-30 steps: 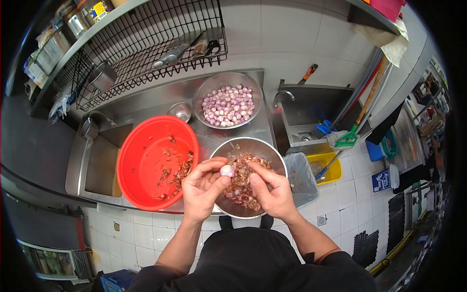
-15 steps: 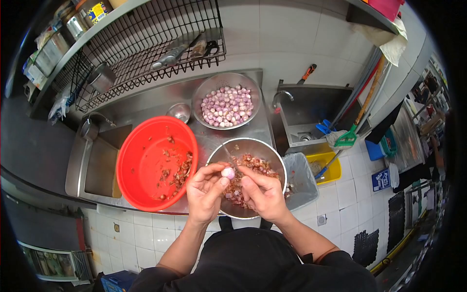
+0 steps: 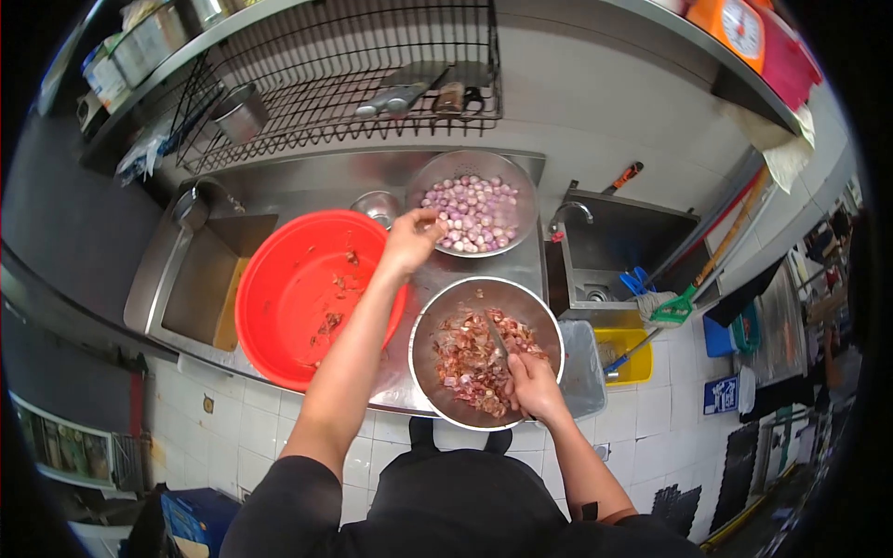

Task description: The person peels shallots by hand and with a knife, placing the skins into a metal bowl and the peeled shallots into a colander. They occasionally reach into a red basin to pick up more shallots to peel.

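Observation:
My left hand [image 3: 416, 240] reaches over the left rim of a colander [image 3: 526, 191] full of peeled shallots [image 3: 473, 209]. Its fingers and thumb are a little apart, and no shallot is visible between them. A small knife [image 3: 497, 333] is gripped in my right hand [image 3: 535, 383], its blade pointing up and left. That hand is over the right side of a steel bowl [image 3: 420, 372] holding reddish unpeeled shallots and skins [image 3: 470, 358]. Left of the bowl, under my left forearm, a red basin [image 3: 279, 298] holds scattered skins.
A small metal bowl [image 3: 377, 206] sits behind the red basin. Sinks lie to the left [image 3: 200, 288] and right [image 3: 623, 246]. A wire rack [image 3: 326, 93] hangs above the counter. A grey bin [image 3: 583, 377] and yellow tub [image 3: 636, 358] are at the right.
My left hand has moved from beside the knife, where it held a peeled shallot, up to the colander. My right hand has lowered with the knife into the steel bowl. The view has shifted.

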`<state>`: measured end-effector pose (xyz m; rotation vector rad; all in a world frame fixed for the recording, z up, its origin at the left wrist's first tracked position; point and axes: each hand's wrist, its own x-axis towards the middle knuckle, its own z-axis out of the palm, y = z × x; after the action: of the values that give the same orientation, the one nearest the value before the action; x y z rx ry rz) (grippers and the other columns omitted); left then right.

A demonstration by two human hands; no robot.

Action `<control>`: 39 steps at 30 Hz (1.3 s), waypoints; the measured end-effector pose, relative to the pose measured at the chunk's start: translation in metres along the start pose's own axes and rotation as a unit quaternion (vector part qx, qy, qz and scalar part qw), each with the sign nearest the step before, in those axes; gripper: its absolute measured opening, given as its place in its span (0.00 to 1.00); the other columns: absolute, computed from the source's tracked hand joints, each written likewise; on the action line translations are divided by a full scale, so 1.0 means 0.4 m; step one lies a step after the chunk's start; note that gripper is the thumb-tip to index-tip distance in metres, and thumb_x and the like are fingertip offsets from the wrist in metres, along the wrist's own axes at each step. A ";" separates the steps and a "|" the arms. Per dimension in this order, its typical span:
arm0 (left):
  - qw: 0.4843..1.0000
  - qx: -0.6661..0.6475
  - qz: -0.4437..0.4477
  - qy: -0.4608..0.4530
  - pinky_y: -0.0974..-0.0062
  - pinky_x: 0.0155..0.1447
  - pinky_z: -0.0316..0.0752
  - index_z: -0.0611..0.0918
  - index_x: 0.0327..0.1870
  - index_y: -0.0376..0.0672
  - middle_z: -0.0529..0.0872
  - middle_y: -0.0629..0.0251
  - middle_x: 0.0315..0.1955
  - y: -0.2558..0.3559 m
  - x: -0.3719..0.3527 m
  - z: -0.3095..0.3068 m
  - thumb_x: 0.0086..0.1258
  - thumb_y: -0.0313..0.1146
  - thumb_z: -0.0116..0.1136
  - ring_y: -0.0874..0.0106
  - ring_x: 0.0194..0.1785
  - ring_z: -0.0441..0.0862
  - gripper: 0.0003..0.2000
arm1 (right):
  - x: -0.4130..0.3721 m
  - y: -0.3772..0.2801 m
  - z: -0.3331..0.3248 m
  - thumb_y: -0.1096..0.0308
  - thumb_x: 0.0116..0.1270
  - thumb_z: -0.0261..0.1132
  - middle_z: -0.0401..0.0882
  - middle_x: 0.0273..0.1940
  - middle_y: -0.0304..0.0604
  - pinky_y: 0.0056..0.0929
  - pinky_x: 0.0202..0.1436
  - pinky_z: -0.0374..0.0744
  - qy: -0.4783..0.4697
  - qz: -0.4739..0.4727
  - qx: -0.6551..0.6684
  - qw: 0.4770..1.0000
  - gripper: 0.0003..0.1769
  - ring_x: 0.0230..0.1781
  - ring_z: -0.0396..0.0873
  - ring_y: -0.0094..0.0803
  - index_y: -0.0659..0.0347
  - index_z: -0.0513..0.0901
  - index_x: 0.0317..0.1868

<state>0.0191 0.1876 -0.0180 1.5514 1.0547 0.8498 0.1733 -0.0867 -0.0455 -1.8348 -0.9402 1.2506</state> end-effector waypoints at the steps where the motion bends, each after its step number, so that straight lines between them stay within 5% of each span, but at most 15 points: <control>1: 0.998 -0.060 0.012 0.012 0.74 0.48 0.80 0.79 0.60 0.35 0.85 0.57 0.51 0.015 -0.018 -0.028 0.70 0.33 0.66 0.72 0.49 0.83 0.20 | 0.001 0.007 0.002 0.61 0.79 0.53 0.78 0.19 0.43 0.35 0.17 0.73 0.036 -0.041 -0.024 0.998 0.19 0.11 0.75 0.31 0.67 0.76 0.33; 2: 0.998 -0.064 0.010 0.008 0.75 0.47 0.79 0.80 0.57 0.34 0.87 0.59 0.47 0.008 -0.034 -0.070 0.70 0.32 0.65 0.73 0.48 0.83 0.17 | 0.038 0.070 -0.006 0.61 0.78 0.56 0.78 0.18 0.44 0.33 0.17 0.74 0.056 -0.148 -0.071 0.985 0.17 0.13 0.77 0.31 0.67 0.76 0.34; 3: 1.000 -0.027 0.015 -0.001 0.74 0.46 0.80 0.82 0.55 0.35 0.87 0.60 0.45 -0.021 -0.041 -0.117 0.71 0.32 0.64 0.73 0.46 0.84 0.15 | 0.040 0.081 0.000 0.62 0.78 0.57 0.76 0.19 0.40 0.25 0.15 0.71 0.079 -0.129 -0.041 0.988 0.14 0.12 0.74 0.24 0.66 0.75 0.40; 6: 0.993 0.113 -0.021 0.000 0.72 0.45 0.80 0.85 0.49 0.37 0.88 0.60 0.40 -0.136 -0.100 -0.290 0.70 0.33 0.65 0.72 0.44 0.86 0.12 | 0.040 0.071 0.004 0.66 0.76 0.60 0.80 0.24 0.41 0.24 0.18 0.73 0.138 -0.195 -0.046 0.970 0.10 0.19 0.77 0.23 0.63 0.72 0.49; 8: 0.978 0.203 -0.041 -0.002 0.70 0.44 0.81 0.86 0.46 0.38 0.89 0.58 0.37 -0.195 -0.139 -0.388 0.68 0.34 0.66 0.71 0.44 0.87 0.11 | 0.009 -0.003 0.028 0.71 0.77 0.57 0.81 0.33 0.39 0.17 0.30 0.74 0.095 -0.220 0.094 0.966 0.22 0.27 0.73 0.17 0.62 0.71 0.69; 12: 0.769 0.553 -0.244 -0.209 0.61 0.49 0.81 0.87 0.42 0.39 0.87 0.44 0.42 -0.292 -0.274 -0.491 0.60 0.33 0.69 0.54 0.47 0.87 0.11 | 0.040 0.041 0.026 0.67 0.78 0.58 0.77 0.27 0.35 0.18 0.22 0.71 0.047 -0.104 0.103 0.988 0.17 0.19 0.70 0.16 0.64 0.80 0.62; 16: 0.779 0.537 -0.227 -0.231 0.61 0.51 0.82 0.87 0.42 0.37 0.88 0.46 0.39 -0.436 -0.369 -0.501 0.57 0.32 0.70 0.54 0.46 0.87 0.13 | 0.058 0.027 0.038 0.63 0.78 0.58 0.73 0.21 0.34 0.21 0.15 0.66 -0.030 0.032 0.103 0.994 0.17 0.13 0.66 0.17 0.64 0.81 0.59; 18: 0.795 0.531 -0.210 -0.206 0.62 0.51 0.82 0.86 0.41 0.34 0.88 0.47 0.37 -0.432 -0.370 -0.489 0.56 0.33 0.72 0.56 0.44 0.87 0.15 | 0.065 0.011 0.058 0.62 0.78 0.59 0.74 0.21 0.35 0.21 0.16 0.66 -0.030 0.009 0.100 0.994 0.18 0.14 0.67 0.17 0.64 0.80 0.61; 21: 0.977 0.147 -0.151 -0.021 0.68 0.47 0.83 0.83 0.48 0.31 0.87 0.54 0.37 -0.286 -0.371 -0.435 0.66 0.29 0.66 0.65 0.40 0.86 0.13 | 0.057 0.005 0.084 0.62 0.77 0.59 0.76 0.22 0.36 0.20 0.17 0.66 -0.027 -0.048 0.104 0.993 0.21 0.15 0.68 0.17 0.64 0.75 0.65; 22: 0.993 -0.011 -0.115 0.021 0.71 0.46 0.83 0.82 0.51 0.31 0.87 0.56 0.39 -0.227 -0.383 -0.387 0.70 0.27 0.61 0.68 0.39 0.86 0.12 | 0.053 0.001 0.091 0.63 0.77 0.59 0.76 0.23 0.36 0.19 0.17 0.66 -0.033 -0.080 0.107 0.990 0.23 0.15 0.68 0.18 0.64 0.72 0.67; 23: 0.994 -0.011 -0.110 0.008 0.71 0.46 0.83 0.82 0.51 0.31 0.87 0.56 0.39 -0.184 -0.393 -0.346 0.70 0.27 0.61 0.68 0.39 0.86 0.12 | 0.044 -0.009 0.098 0.65 0.77 0.59 0.77 0.25 0.36 0.18 0.19 0.66 -0.035 -0.117 0.120 0.985 0.24 0.16 0.69 0.17 0.63 0.69 0.70; 25: 0.911 -0.403 -0.087 -0.021 0.73 0.48 0.83 0.79 0.57 0.33 0.86 0.55 0.44 -0.120 -0.410 -0.256 0.74 0.22 0.52 0.68 0.42 0.86 0.13 | 0.014 -0.050 0.111 0.67 0.77 0.58 0.79 0.28 0.36 0.16 0.23 0.68 -0.044 -0.166 0.158 0.972 0.27 0.20 0.69 0.14 0.61 0.65 0.73; 26: 0.896 -0.438 -0.069 -0.027 0.73 0.51 0.82 0.77 0.60 0.34 0.86 0.54 0.46 -0.103 -0.413 -0.204 0.76 0.23 0.50 0.68 0.45 0.85 0.15 | -0.007 -0.075 0.100 0.70 0.76 0.59 0.79 0.34 0.35 0.20 0.40 0.78 -0.063 -0.139 0.183 0.971 0.28 0.37 0.80 0.19 0.64 0.65 0.73; 28: 0.856 -0.510 -0.073 -0.035 0.72 0.52 0.82 0.76 0.62 0.35 0.85 0.54 0.48 -0.063 -0.421 -0.111 0.75 0.23 0.52 0.68 0.46 0.85 0.15 | -0.030 -0.098 0.099 0.71 0.76 0.59 0.78 0.36 0.36 0.20 0.43 0.78 -0.075 -0.211 0.203 0.953 0.29 0.38 0.79 0.18 0.65 0.63 0.75; 39: 0.939 -0.337 0.075 -0.007 0.74 0.53 0.81 0.80 0.49 0.31 0.84 0.58 0.46 0.069 -0.473 0.142 0.66 0.14 0.63 0.71 0.47 0.85 0.12 | -0.092 -0.113 0.019 0.74 0.74 0.60 0.77 0.36 0.37 0.23 0.50 0.76 -0.023 -0.315 0.173 0.933 0.31 0.37 0.77 0.21 0.68 0.63 0.75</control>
<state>0.0075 -0.0111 -0.0045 1.0517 0.5418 1.1556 0.1486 -0.0955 0.0069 -1.1022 -1.1306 0.9702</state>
